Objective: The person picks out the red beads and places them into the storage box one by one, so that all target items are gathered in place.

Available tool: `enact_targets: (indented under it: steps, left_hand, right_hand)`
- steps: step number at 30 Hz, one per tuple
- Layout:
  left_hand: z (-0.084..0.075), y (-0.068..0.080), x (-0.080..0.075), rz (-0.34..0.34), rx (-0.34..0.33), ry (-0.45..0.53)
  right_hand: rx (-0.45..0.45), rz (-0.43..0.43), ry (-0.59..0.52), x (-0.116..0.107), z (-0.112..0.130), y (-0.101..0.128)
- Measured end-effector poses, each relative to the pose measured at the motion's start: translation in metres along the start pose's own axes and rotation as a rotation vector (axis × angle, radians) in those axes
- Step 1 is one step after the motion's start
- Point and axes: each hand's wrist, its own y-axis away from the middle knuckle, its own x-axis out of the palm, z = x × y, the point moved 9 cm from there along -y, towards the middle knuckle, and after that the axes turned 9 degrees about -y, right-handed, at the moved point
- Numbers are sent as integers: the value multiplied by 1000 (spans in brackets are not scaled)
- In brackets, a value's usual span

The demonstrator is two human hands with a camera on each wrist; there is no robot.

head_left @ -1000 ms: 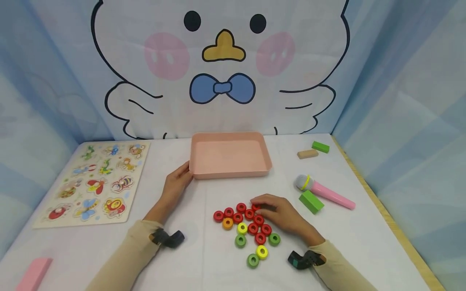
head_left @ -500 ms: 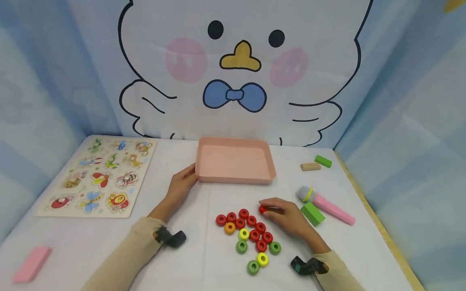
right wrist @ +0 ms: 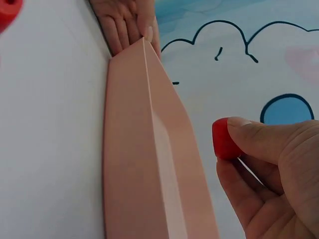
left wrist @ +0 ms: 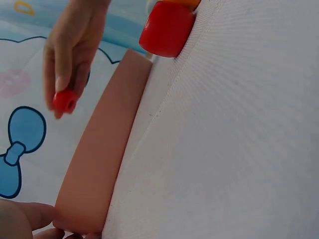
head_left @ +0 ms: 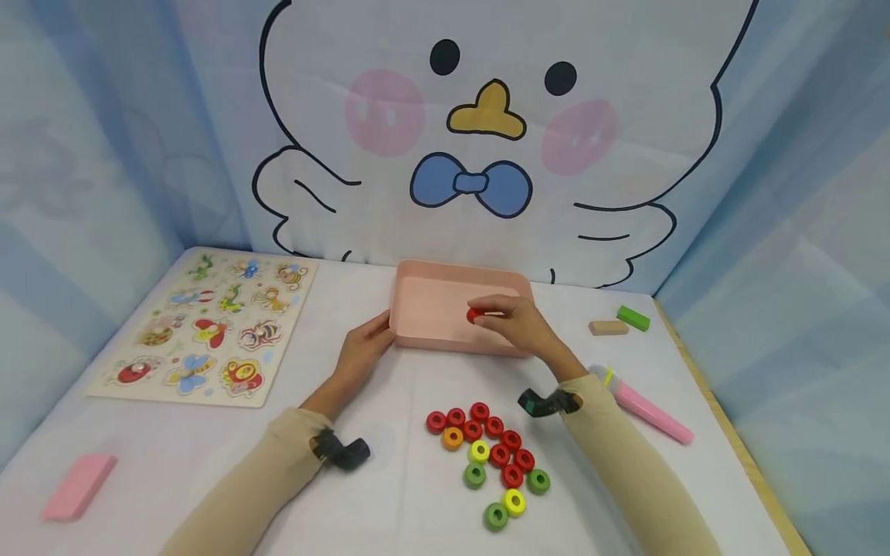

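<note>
My right hand (head_left: 518, 320) pinches a small red ring bead (head_left: 475, 315) between thumb and fingertips, above the pink tray (head_left: 459, 344). In the right wrist view, the held red bead (right wrist: 226, 139) shows its rounded side, level with and beyond the tray's rim. My left hand (head_left: 363, 347) holds the tray at its front left corner, with the thumb at the rim and the fingers against the side. In front of the tray lies a loose group of red, yellow, green and orange ring beads (head_left: 499, 455). Nothing shows inside the visible part of the tray.
An insect puzzle board (head_left: 208, 328) lies at left, with a pink block (head_left: 79, 486) nearer the front. At right are a pink toy microphone (head_left: 650, 409), a tan block (head_left: 608, 328) and a green block (head_left: 633, 318). A cartoon curtain (head_left: 473, 232) hangs behind the table.
My right hand has lifted a red bead from the group and carried it forward and left, over the tray. The left hand stays at the tray's corner. The head view has shifted slightly.
</note>
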Motion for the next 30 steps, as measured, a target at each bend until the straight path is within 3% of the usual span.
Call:
enact_targets:
  steps: [4, 10, 15, 24, 30]
  left_hand:
    - [2, 1, 7, 0, 24, 4]
    - [10, 3, 23, 29, 37, 2]
    - [8, 3, 23, 26, 33, -30]
    - [0, -1, 0, -18, 43, -33]
    - [-1, 0, -1, -20, 52, -51]
  right_hand:
    - [91, 5, -2, 8, -14, -38]
    - [215, 22, -32, 24, -45, -72]
    - [208, 8, 2, 33, -51, -95]
    - [148, 37, -22, 63, -45, -133]
    - [113, 41, -16, 72, -45, -135]
